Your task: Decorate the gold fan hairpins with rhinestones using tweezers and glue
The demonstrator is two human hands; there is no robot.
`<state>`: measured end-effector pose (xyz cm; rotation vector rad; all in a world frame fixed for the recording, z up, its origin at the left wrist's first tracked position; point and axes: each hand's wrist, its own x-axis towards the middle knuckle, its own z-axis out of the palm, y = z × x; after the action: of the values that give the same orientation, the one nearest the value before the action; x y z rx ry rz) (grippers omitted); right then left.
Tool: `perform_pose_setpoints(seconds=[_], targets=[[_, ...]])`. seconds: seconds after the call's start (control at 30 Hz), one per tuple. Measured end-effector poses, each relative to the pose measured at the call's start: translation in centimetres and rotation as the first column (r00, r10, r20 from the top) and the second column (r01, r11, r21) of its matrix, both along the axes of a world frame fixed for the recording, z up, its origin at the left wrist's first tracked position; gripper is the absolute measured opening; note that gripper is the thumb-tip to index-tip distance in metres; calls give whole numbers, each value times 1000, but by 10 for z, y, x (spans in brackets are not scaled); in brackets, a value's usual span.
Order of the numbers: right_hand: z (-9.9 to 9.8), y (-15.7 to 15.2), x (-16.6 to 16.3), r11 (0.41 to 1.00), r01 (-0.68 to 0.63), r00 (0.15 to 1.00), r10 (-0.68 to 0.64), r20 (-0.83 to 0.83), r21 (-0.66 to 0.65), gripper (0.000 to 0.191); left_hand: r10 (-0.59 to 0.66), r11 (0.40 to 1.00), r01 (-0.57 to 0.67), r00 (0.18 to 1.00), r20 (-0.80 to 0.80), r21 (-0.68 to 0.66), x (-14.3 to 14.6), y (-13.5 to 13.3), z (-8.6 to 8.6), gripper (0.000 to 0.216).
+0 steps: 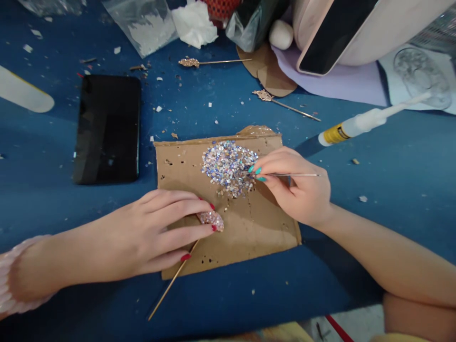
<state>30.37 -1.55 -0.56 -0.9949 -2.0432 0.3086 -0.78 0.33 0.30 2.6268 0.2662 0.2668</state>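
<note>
1. The glittering piece (213, 220) is lying over the cardboard (263, 232); the left hand (156, 235) is pinching it between fingertips, seemingly for steadiness.
2. The right hand (302, 185) is pinching a slim metal tool (308, 175), its fine tip suiting the tiny chips (228, 164).
3. The cardboard is apparently keeping loose chips off the table (392, 190).

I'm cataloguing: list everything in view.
Table: 1, blue, throughout
Cardboard: 1, brown, centre
Gems: many, multicoloured, on cardboard
Ornament: 1, pinkish, at left fingers
Sticks: 3, metallic, one lower left, two top
Tool: 1, silver, right fingers
Phone: 1, black, left
Device: 1, black, top right
Bottle: 1, white, right
Plastic: several, clear, top
Tissue: 1, white, top
Discs: 2+, brown, top
Sheet: 1, purple, top
Drawing: 1, grey, top right
Scraps: many, white, scattered
Unclear items: several, mixed, edges
Left hand: 1, red nails, left
Right hand: 1, teal nails, right
</note>
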Motion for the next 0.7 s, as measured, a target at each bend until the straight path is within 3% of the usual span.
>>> perform_pose_setpoints(seconds=[0.7], targets=[[-1, 2, -1, 1000, -11, 1000, 11, -4, 2, 15, -7, 1000, 7, 1000, 8, 21, -1, -1, -2, 37]])
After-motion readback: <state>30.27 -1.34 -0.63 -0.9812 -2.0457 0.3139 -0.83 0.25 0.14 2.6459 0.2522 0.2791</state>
